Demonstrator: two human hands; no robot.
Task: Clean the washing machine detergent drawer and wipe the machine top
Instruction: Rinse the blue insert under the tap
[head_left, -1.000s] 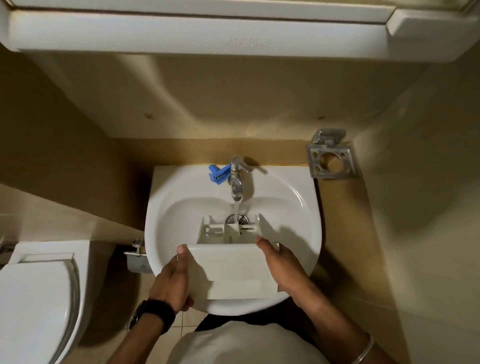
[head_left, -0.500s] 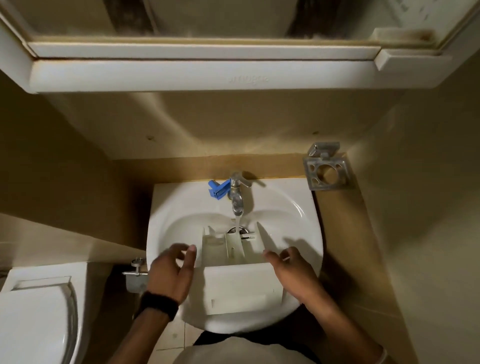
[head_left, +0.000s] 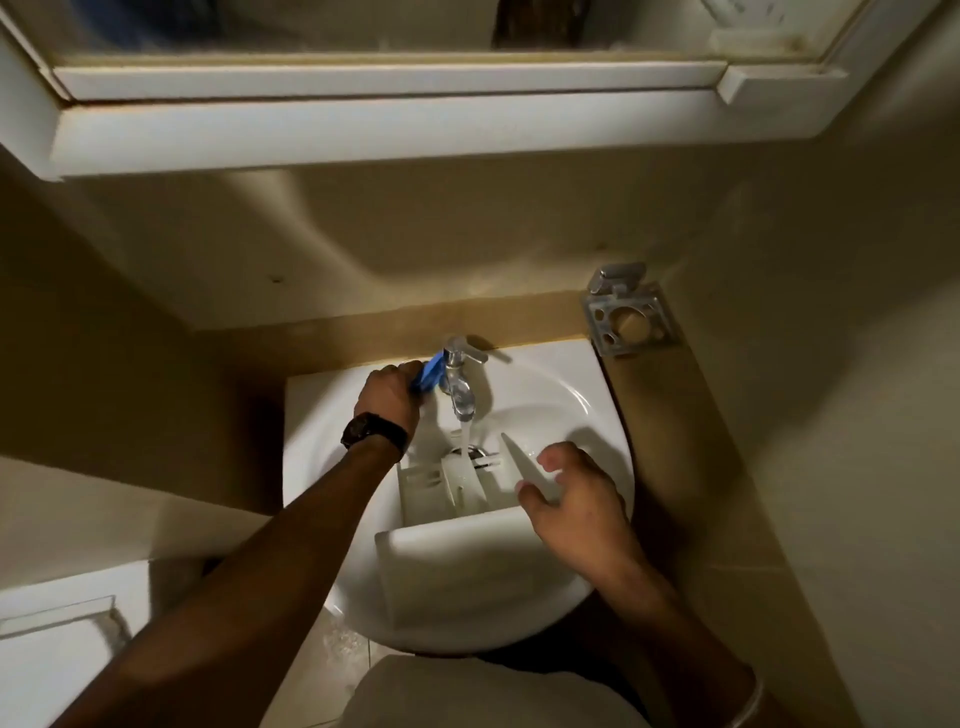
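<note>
Since prev frame my left hand (head_left: 390, 393) left the drawer (head_left: 467, 514), fingers now curled on blue thing (head_left: 430, 375), half hidden. Right hand (head_left: 576, 496) pinches drawer's wall; white, compartmented, in sink (head_left: 332, 467) under tap (head_left: 460, 384).

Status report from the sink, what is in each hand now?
Left hand grips blue item beside tap. Right hand holds detergent drawer in sink; water running. Nothing in the way.

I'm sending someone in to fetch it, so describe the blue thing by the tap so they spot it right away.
Find the white sink under the mirror cabinet and look to its back rim, at the chrome tap. Just left of the tap, gripped by the left hand, is the small blue object, the only brightly coloured thing there.
</note>
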